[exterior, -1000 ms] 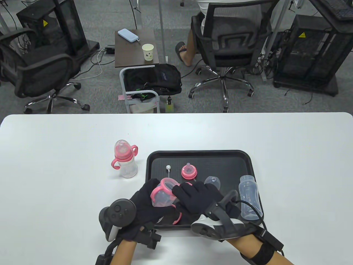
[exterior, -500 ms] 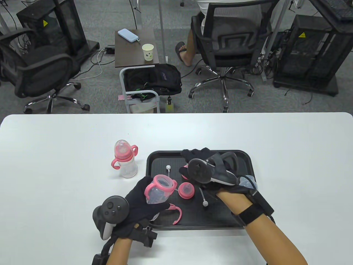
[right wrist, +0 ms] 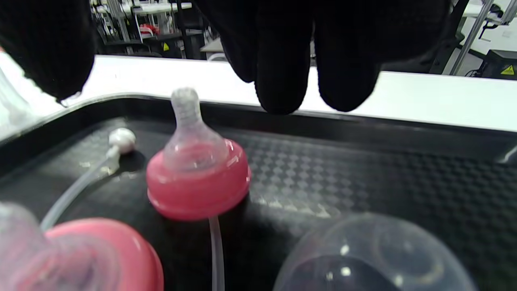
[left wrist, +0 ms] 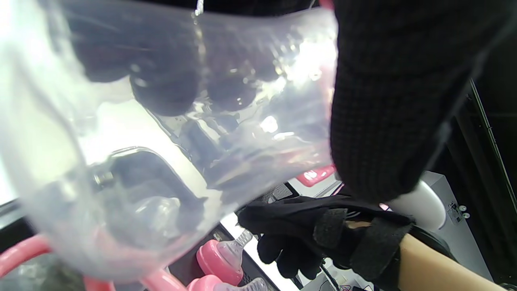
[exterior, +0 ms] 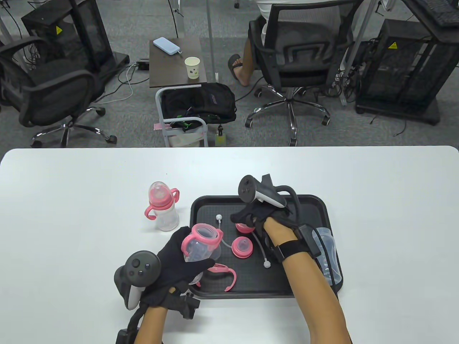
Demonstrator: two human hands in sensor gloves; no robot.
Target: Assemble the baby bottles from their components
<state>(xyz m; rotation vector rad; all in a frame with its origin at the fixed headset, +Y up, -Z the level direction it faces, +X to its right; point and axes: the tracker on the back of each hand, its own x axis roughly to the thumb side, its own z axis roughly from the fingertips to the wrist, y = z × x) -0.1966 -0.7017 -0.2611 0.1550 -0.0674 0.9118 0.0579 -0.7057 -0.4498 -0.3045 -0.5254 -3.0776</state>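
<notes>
My left hand (exterior: pixel 186 258) grips a clear bottle body with a pink handle ring (exterior: pixel 200 245) at the tray's left edge; the bottle fills the left wrist view (left wrist: pixel 161 121). My right hand (exterior: pixel 247 220) is open above a pink nipple cap (exterior: pixel 243 227) on the black tray (exterior: pixel 200 204). In the right wrist view its fingertips (right wrist: pixel 282 81) hang just above that cap (right wrist: pixel 198 182) without touching it. A second pink nipple cap (exterior: pixel 242 247) lies nearer me. A clear dome cap (right wrist: pixel 371 254) sits beside them.
An assembled pink-handled bottle (exterior: pixel 163 209) stands on the table left of the tray. On the tray lie a loose pink handle (exterior: pixel 227 274), a straw with white end weights (exterior: pixel 266 264) and a second clear bottle body (exterior: pixel 328 251) under my right forearm.
My right hand left the bottle, swung to the tray's far side and now hovers over the far nipple cap. My left hand carried the bottle slightly left.
</notes>
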